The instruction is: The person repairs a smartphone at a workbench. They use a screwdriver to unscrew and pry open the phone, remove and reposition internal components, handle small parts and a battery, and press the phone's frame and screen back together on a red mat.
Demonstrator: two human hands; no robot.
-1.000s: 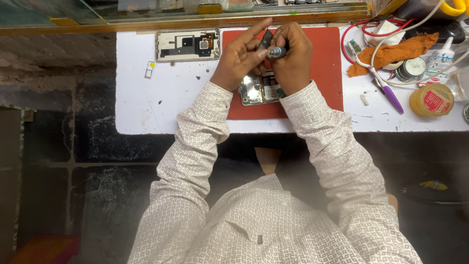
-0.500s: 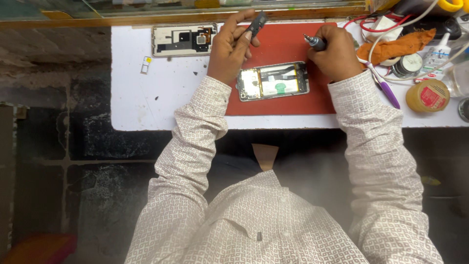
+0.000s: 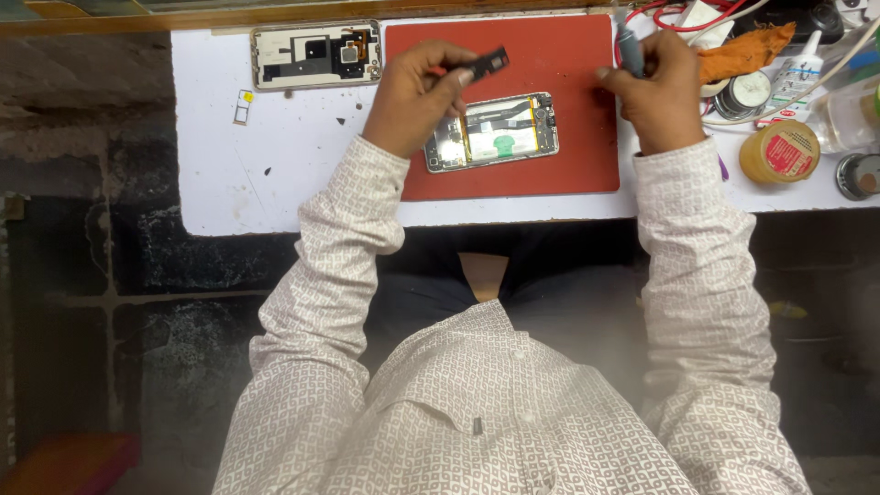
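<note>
Left hand (image 3: 417,96) was pinched on a small black strip (image 3: 486,62), held up over the red mat (image 3: 550,165), just above the opened phone (image 3: 492,131). I saw the phone lying flat on the mat, back off, insides showing, its left end right by the left hand's knuckles. Right hand (image 3: 653,96) was closed around a grey tool (image 3: 629,48), tip end hidden in the fist, over the mat's right edge and apart from the phone. Removed back cover (image 3: 314,55) sat on the white tabletop (image 3: 275,183) left of the mat, a tiny tray (image 3: 243,105) below it. Right of the mat: orange cloth (image 3: 742,50), a round tin (image 3: 744,92), a yellow jar with a red label (image 3: 779,151), a white bottle (image 3: 799,60), red wires (image 3: 669,16).
</note>
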